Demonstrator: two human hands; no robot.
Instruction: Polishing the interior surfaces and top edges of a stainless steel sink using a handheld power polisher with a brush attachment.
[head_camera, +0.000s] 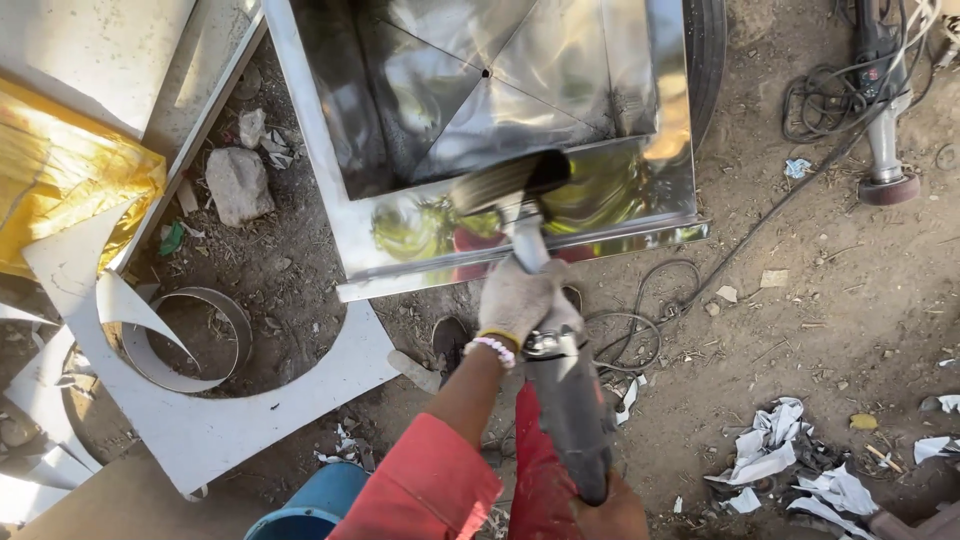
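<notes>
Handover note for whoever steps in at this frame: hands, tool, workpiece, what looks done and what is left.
Left hand, in a pale work glove, grips the neck of the polishing machine. Right hand, bare, holds the rear of its dark body at the bottom edge of the view. The machine's wheel sits on the front flange of the stainless steel hood, blurred as if spinning. The flange around the wheel already shines like a mirror; how far along the rest is cannot be judged. A second power tool lies on the dirt at upper right, with cable.

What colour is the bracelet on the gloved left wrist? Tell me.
Pink and white beads, bracelet just below the gloved left hand; shown in the head view.
</notes>
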